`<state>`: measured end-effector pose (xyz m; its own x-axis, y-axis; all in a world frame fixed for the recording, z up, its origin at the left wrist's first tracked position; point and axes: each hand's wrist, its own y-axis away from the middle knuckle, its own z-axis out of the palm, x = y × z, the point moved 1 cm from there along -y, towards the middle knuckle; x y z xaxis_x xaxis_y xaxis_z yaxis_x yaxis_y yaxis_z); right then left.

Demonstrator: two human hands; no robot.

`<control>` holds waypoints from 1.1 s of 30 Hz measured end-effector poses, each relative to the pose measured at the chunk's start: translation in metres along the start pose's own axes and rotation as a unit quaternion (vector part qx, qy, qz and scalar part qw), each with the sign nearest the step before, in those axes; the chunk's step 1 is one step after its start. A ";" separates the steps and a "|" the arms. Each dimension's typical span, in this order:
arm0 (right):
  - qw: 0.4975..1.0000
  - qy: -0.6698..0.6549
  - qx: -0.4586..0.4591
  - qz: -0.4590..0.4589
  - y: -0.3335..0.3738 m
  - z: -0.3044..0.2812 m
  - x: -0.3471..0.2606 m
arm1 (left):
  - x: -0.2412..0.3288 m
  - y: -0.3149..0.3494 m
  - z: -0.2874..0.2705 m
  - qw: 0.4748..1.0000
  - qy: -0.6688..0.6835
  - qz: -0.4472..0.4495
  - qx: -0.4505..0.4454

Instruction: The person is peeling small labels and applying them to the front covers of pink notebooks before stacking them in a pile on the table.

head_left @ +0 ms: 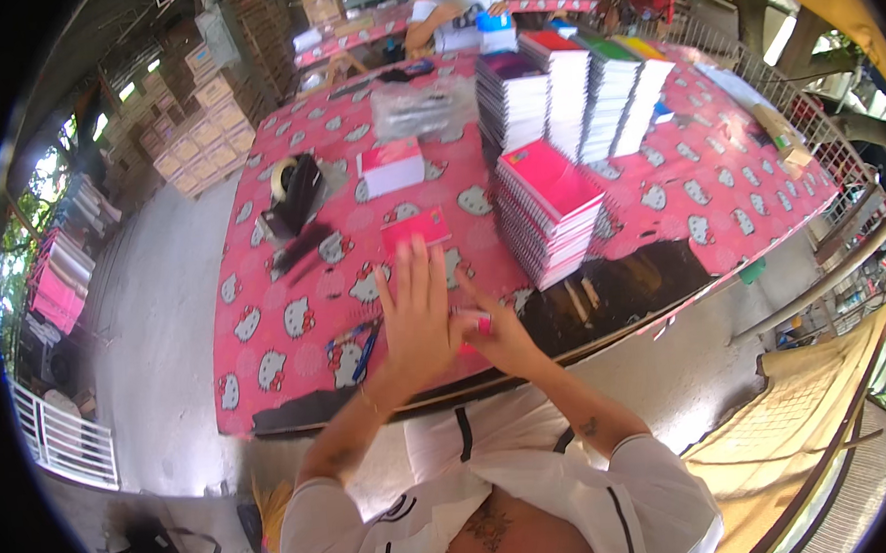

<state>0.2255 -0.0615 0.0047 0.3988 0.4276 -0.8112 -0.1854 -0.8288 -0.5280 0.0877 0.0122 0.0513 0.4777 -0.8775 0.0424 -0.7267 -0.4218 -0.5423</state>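
My left hand (417, 313) lies flat with its fingers stretched out, fingertips on the near edge of a pink cover sheet (422, 225) with a small yellowish mark at its corner. Close beside it, my right hand (506, 338) has its fingers partly curled around a small pink thing (484, 324), too small and covered to name. To the right of my hands stands a stack of pink spiral notebooks (552, 211). Beyond the cover sheet sits a thick white block with a pink top (391, 169). Pens (367, 351) lie left of my left hand.
A black tape dispenser (294, 199) stands at the left on the pink patterned tablecloth (253, 276). Taller stacks of spiral notebooks (609, 103) rise behind the pink stack. Clear plastic bags (424, 107) lie farther back. Another person (460, 20) is across the table; cartons (205, 134) are piled far left.
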 end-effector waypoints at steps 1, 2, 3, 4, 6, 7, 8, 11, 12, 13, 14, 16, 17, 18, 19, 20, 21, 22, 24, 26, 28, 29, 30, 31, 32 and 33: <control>0.992 -0.091 -0.025 0.082 0.000 0.001 0.002 | -0.007 -0.011 -0.005 0.999 -0.016 -0.024 0.028; 0.970 -0.173 -0.036 0.165 -0.001 0.001 0.004 | -0.001 -0.005 0.004 0.999 -0.047 0.023 -0.006; 0.980 -0.144 -0.024 0.138 0.001 -0.004 0.004 | 0.008 0.018 0.018 0.999 -0.005 0.038 -0.015; 0.989 -0.109 -0.009 0.102 -0.004 -0.013 0.003 | 0.024 0.032 0.019 0.998 0.036 0.058 -0.015; 0.988 -0.105 -0.031 0.111 -0.003 -0.014 0.009 | 0.021 0.039 0.026 0.996 -0.004 0.066 -0.053; 0.989 -0.106 -0.020 0.104 0.000 -0.011 0.007 | 0.017 0.018 0.016 0.998 -0.004 0.051 -0.041; 0.990 -0.108 -0.011 0.093 -0.003 -0.005 0.004 | 0.009 -0.002 0.008 0.999 -0.008 0.034 -0.028; 0.989 -0.097 -0.008 0.110 -0.002 -0.008 0.010 | 0.016 0.026 0.021 0.997 0.064 0.038 -0.014; 0.988 -0.095 -0.007 0.118 -0.004 -0.010 0.014 | 0.022 0.042 0.027 0.995 0.088 0.050 -0.008; 0.991 -0.089 -0.002 0.100 -0.005 -0.009 0.018 | 0.026 0.049 0.031 0.991 0.116 0.061 -0.003; 0.993 -0.085 0.002 0.085 -0.003 -0.006 0.022 | 0.023 0.034 0.021 0.994 0.085 0.062 -0.009; 0.989 -0.113 0.005 0.094 -0.002 -0.003 0.021 | 0.013 0.009 0.015 0.998 0.043 0.047 -0.029; 0.982 -0.145 0.004 0.119 -0.004 -0.002 0.014 | 0.011 0.006 0.013 0.998 0.021 0.038 -0.039; 0.974 -0.177 0.003 0.144 -0.005 -0.001 0.010 | 0.013 0.019 0.015 0.998 0.054 0.036 -0.021; 0.980 -0.154 0.005 0.128 -0.004 -0.002 0.015 | 0.022 0.030 0.014 0.995 0.089 0.041 -0.001; 0.985 -0.131 0.008 0.112 -0.002 -0.004 0.022 | 0.026 0.036 0.015 0.991 0.124 0.046 0.020; 0.989 -0.108 0.011 0.096 -0.001 -0.005 0.027 | 0.022 0.033 0.020 0.992 0.117 0.018 0.041; 0.986 -0.104 0.006 0.127 0.000 -0.004 0.024 | 0.019 0.022 0.011 0.992 0.108 -0.013 0.059; 0.982 -0.102 -0.018 0.157 0.000 -0.001 0.005 | 0.003 0.014 0.006 0.991 0.118 -0.029 0.047; 0.985 -0.107 -0.060 0.120 -0.001 -0.003 -0.016 | -0.021 0.017 0.005 0.987 0.160 0.005 -0.008; 0.984 -0.135 -0.098 0.069 -0.005 -0.012 -0.025 | -0.034 0.017 0.001 0.935 0.346 -0.065 -0.034; 0.979 -0.161 -0.112 0.053 -0.008 -0.023 -0.024 | -0.038 0.018 -0.003 0.895 0.431 -0.100 -0.047; 0.974 -0.186 -0.126 0.037 -0.013 -0.027 -0.024 | -0.031 0.019 -0.001 0.752 0.639 -0.159 -0.021; 0.978 -0.177 -0.105 0.017 -0.019 -0.025 -0.026 | -0.021 0.018 0.006 0.698 0.695 -0.172 -0.014; 0.982 -0.170 -0.085 -0.002 -0.025 -0.019 -0.029 | -0.014 0.022 0.018 0.639 0.746 -0.185 -0.005; 0.984 -0.162 -0.064 -0.022 -0.029 -0.013 -0.031 | -0.014 0.029 0.030 0.577 0.793 -0.196 0.004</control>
<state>0.2300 -0.0556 0.0481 0.0927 0.5387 -0.8374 -0.0507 -0.8374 -0.5443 0.0753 0.0189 0.0097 -0.4527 0.1773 0.8738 -0.7104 -0.6639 -0.2334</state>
